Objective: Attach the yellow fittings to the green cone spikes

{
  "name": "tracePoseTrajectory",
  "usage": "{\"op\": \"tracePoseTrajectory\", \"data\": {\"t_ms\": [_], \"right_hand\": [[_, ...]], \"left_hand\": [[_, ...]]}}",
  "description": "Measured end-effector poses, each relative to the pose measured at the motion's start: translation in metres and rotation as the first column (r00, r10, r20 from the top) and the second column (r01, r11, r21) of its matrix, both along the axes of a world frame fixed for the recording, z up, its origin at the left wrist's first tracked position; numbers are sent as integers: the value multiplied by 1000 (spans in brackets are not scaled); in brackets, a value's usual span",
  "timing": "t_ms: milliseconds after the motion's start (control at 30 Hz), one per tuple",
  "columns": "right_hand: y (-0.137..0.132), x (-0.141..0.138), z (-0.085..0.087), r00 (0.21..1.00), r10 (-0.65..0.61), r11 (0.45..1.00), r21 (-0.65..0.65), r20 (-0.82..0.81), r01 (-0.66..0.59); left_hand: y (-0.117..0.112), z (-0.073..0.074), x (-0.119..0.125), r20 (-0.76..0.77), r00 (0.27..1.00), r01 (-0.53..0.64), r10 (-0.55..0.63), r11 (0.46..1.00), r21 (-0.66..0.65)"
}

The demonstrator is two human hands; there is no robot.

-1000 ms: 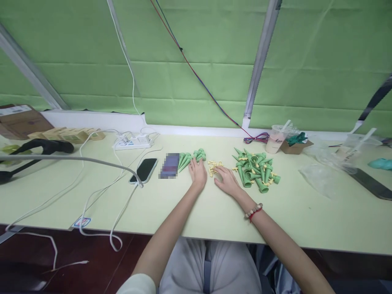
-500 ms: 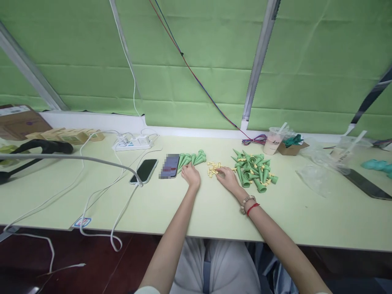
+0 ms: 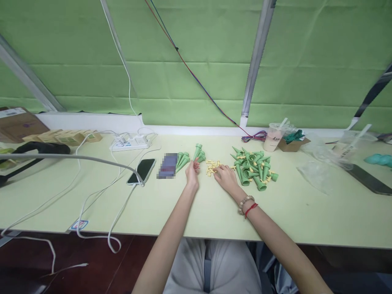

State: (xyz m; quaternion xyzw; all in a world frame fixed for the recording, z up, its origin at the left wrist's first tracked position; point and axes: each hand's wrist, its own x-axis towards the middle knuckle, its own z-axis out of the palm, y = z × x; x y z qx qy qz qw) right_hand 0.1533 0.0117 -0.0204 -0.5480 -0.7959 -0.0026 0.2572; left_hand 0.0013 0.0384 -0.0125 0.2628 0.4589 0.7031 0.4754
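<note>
My left hand (image 3: 192, 173) is closed around the narrow end of a green plastic cone-shaped spike (image 3: 197, 150), its wide end pointing up and away. Beside it lie several more green spikes (image 3: 183, 160) in a small group. My right hand (image 3: 226, 177) rests at a small pile of yellow plastic pieces (image 3: 210, 166), fingers bent down onto it; whether a piece is between the fingertips is hidden. Just right of that hand spreads a heap of green spikes (image 3: 252, 167) with yellow pieces among them.
Two phones, one dark-screened (image 3: 142, 170) and one blurred (image 3: 167, 166), lie to the left with white cables. A power strip (image 3: 131, 143) is behind them. Rightward stand a drink cup (image 3: 273, 138), a small cardboard box (image 3: 292, 145), a plastic bag (image 3: 315, 173) and a dark phone (image 3: 370, 179).
My left hand has taken hold of a green spike and raised it from the small group, turning it upright. My right hand has stayed at the yellow pieces, shifting slightly.
</note>
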Motion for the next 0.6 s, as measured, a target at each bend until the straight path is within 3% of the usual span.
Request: {"op": "tracePoseTrajectory", "data": {"t_ms": [100,267,400,600], "right_hand": [[0,-2,1,1000,-12,1000,2,-25,12],[4,-2,-2,993,23,1000,-18,-118,-25],[9,1,-5,943,71,997,4,-324,-74],[8,3,-7,744,-7,996,-70,-668,-54]], "left_hand": [[-5,5,7,119,957,263,-264,965,24],[-9,6,13,83,908,408,-411,912,50],[-6,4,10,60,916,394,-396,918,45],[0,-3,3,-94,983,159,-159,987,-11]]}}
